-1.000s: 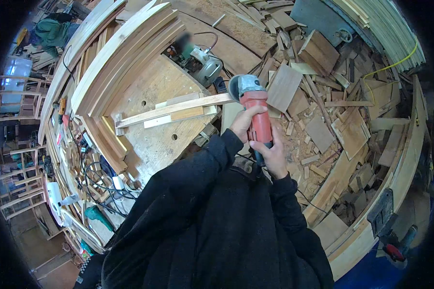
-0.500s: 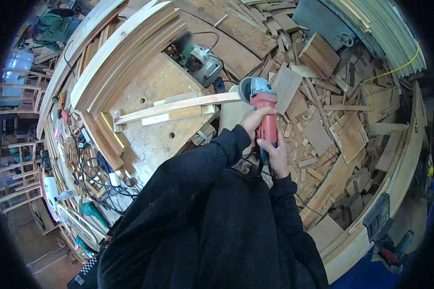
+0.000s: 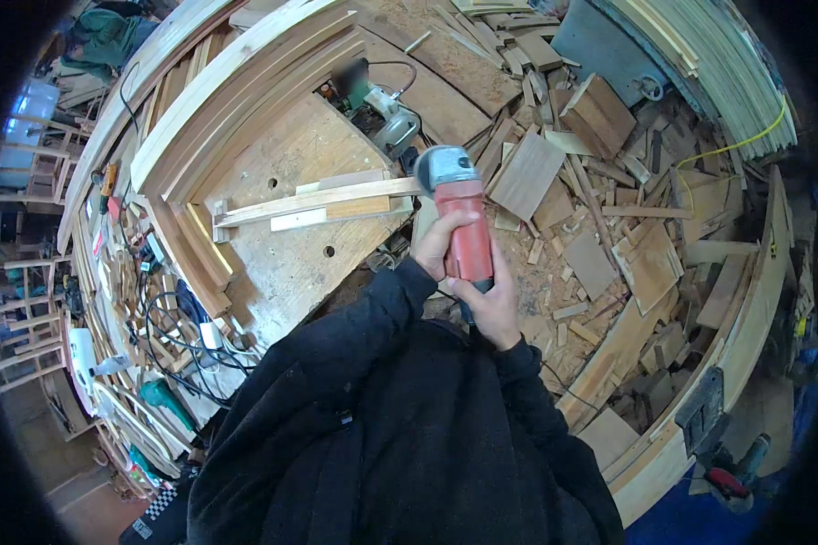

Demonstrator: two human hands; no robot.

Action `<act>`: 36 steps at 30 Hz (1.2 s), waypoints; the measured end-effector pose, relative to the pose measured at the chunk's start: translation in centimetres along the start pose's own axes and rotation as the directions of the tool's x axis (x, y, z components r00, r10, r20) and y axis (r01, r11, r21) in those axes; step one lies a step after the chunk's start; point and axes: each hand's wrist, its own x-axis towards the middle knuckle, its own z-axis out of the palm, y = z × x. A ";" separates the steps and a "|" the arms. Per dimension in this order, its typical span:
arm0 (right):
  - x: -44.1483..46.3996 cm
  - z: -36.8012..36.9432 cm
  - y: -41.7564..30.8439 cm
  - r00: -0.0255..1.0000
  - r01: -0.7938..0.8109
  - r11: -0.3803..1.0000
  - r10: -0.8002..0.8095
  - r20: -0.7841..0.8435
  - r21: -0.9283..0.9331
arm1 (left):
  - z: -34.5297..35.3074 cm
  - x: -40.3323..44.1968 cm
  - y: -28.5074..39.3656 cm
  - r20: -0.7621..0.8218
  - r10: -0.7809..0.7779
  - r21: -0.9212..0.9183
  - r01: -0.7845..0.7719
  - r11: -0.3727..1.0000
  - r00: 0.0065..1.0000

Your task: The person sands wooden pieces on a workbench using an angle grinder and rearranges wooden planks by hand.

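A red angle grinder (image 3: 464,232) with a silver head is held between my two hands. My left hand (image 3: 438,242) is wrapped round the upper body from the left side. Lower down, my right hand (image 3: 489,307) grips the rear end near the cord. The grinder's guarded disc overlaps the right end of a long wooden strip (image 3: 336,196); whether it touches the wood I cannot tell. That strip runs over shorter wood pieces on the workbench (image 3: 291,150), its left end against a small wooden block (image 3: 220,221).
Curved boards (image 3: 236,82) are stacked along the bench's back left. A green and silver power tool (image 3: 386,123) sits at the bench's far corner. Wood offcuts (image 3: 591,263) and sawdust cover the floor at right. Dark cables (image 3: 168,341) tangle at left.
Both hands have moved left with the angle grinder, so its head is further along the wooden strip's end. My grip on it continues.
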 end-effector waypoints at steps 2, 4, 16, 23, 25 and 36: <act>-0.2 -1.3 0.2 0.997 -0.053 0.998 0.054 -0.046 0.014 | 1.3 0.9 -0.8 -0.047 -0.100 0.052 0.103 0.993 0.994; -0.3 -2.2 -0.1 0.992 -0.117 0.988 0.120 -0.029 0.100 | 2.5 1.8 -1.6 -0.035 -0.055 0.075 0.058 0.995 0.998; -0.4 0.0 -0.2 0.997 -0.067 0.997 0.066 -0.025 -0.042 | 1.1 -0.4 0.2 -0.068 0.009 0.034 -0.006 0.999 0.998; -0.6 -2.0 -0.2 0.985 -0.134 0.989 0.141 -0.102 0.067 | 3.3 1.6 -1.3 0.016 -0.124 0.074 0.122 0.990 0.992; -0.9 -1.0 -1.2 0.990 -0.112 0.993 0.115 -0.079 0.034 | 2.2 0.6 -0.7 0.010 -0.120 0.056 0.119 0.991 0.993; 0.0 -0.7 0.7 0.997 -0.026 0.998 0.030 -0.071 0.061 | 1.0 1.0 -0.7 -0.006 -0.009 0.014 0.009 1.000 1.000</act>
